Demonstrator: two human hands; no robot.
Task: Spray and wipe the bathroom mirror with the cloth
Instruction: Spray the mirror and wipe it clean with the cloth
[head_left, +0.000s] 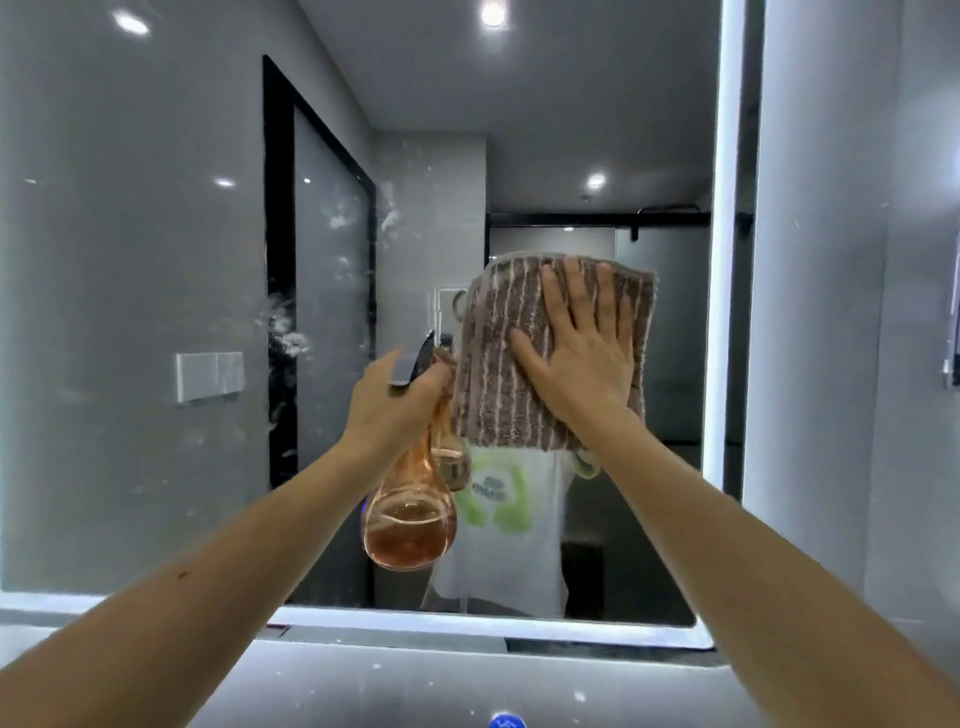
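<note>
On mirror (156, 260), cloth (498, 364) under flat right hand (582, 358), left hand (400, 400) w/ bottle (410, 519)

Grey speckled counter (415, 691), blue object (506, 721) at its near edge

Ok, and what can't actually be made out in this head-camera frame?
- Mirror glass under the cloth: covered by the cloth and right hand, so wiped or not is unknown.
- Spray bottle trigger: wrapped by the left hand.
- Blue object: cut off by the bottom edge.
- Counter: mostly out of frame.
</note>
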